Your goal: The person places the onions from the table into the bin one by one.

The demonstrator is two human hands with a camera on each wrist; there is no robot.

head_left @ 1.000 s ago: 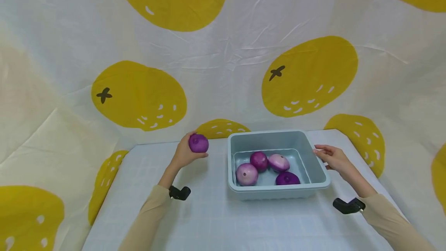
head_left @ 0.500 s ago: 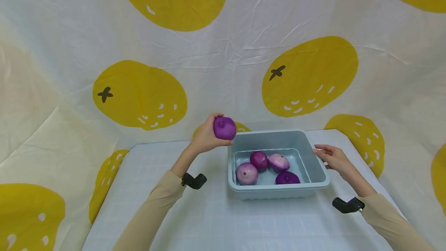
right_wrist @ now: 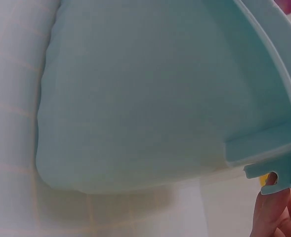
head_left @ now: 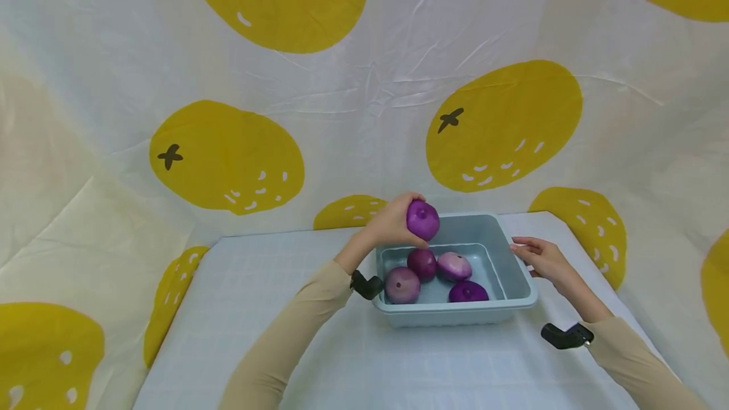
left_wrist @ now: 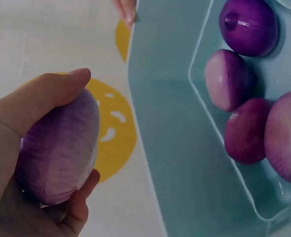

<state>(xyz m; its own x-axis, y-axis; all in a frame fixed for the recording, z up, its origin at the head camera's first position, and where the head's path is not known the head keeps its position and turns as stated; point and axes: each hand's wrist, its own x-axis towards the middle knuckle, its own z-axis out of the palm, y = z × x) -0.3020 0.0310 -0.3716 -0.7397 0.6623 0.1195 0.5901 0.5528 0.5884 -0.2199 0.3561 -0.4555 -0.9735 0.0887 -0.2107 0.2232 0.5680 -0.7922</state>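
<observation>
My left hand (head_left: 393, 223) grips a purple onion (head_left: 423, 220) above the back left part of a pale blue plastic bin (head_left: 455, 304). In the left wrist view, thumb and fingers wrap round this onion (left_wrist: 61, 148), whose far side is hidden. Inside the bin lie several onions: a light purple onion (head_left: 402, 285), a magenta onion (head_left: 422, 264), a pinkish onion (head_left: 454, 266) and a dark purple onion (head_left: 468, 291). At the bin's right side my right hand (head_left: 543, 258) touches the rim with its fingertips; the right wrist view shows a finger at the rim's underside.
The bin stands on a table with a white cloth (head_left: 273, 309). Behind hangs a white curtain (head_left: 364, 144) printed with large yellow fruits. A black wrist camera (head_left: 366, 285) is on the left wrist, another black camera (head_left: 566, 336) on the right.
My left hand has carried the onion from left of the bin, up and rightward past the left rim, to above the bin. The right hand and the bin stay in place.
</observation>
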